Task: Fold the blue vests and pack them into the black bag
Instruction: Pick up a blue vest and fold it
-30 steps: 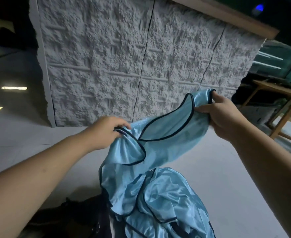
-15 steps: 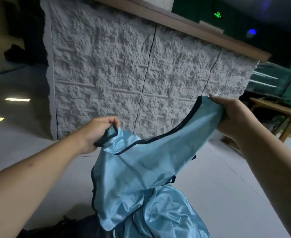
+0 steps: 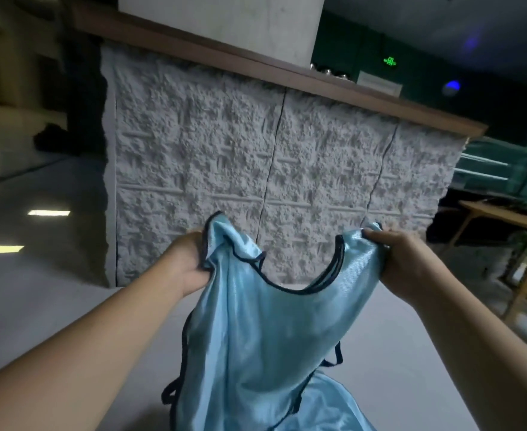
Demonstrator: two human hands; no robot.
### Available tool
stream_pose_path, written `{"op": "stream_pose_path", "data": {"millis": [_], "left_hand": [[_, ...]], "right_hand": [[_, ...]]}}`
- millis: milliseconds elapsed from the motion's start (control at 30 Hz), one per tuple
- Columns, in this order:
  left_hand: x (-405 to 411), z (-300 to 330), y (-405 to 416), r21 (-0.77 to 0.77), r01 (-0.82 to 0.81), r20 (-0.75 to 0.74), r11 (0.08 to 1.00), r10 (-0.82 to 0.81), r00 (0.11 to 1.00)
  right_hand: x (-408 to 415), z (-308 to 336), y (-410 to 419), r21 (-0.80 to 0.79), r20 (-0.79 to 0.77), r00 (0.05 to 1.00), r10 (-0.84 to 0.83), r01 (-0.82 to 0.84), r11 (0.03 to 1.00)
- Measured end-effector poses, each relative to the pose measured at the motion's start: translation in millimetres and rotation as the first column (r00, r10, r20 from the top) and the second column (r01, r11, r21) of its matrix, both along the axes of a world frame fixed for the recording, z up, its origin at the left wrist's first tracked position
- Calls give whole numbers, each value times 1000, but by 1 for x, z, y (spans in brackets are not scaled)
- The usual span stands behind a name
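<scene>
Pale floor [image 3: 53, 293], rough stone counter [image 3: 256, 181] ahead. My left hand [image 3: 187, 262] and right hand [image 3: 408, 259] each clench a shoulder of the blue vest [image 3: 265, 337], hanging open in the air. I judge folding starts next: bring the shoulders together. No bag in view.

One head-worn wide-angle view looks forward and down, close over both forearms, facing a textured grey counter [image 3: 256, 169].

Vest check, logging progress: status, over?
Left hand and right hand grip vest by shoulders. Hanging open, unfolded. Bag out of view.
</scene>
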State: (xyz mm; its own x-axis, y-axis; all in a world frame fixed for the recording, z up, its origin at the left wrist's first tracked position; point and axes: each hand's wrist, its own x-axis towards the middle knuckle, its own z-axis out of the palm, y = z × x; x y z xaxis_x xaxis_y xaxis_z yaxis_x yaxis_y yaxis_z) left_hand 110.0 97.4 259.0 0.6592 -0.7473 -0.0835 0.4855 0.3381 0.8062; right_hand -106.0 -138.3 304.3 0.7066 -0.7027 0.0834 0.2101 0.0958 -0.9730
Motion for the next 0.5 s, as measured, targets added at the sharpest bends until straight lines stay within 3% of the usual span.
{"op": "stream_pose_path", "data": {"millis": [133,233,267,333,400,500], "left_hand": [[12,-3,17,93,41,175,995,-57,983],[21,-7,31,184,39,420,982,-114,900],[23,-7,35,243,-40,558,969,-106,823],[20,-6,40,403,-286,833,870,-219,507],[15,-10,41,456,-468,890,757,-400,220],[16,-23,42,407,-585,867,702,-498,5]], "right_hand": [[-1,-3,-6,13,56,998,25,-26,1000],[-6,0,1,-66,94,985,147,-141,988],[-7,3,4,-82,112,981,160,-151,985],[-8,7,11,-93,141,975,172,-159,983],[-9,10,14,-65,185,973,141,-131,989],[-9,10,16,-52,199,973,117,-108,993]]}}
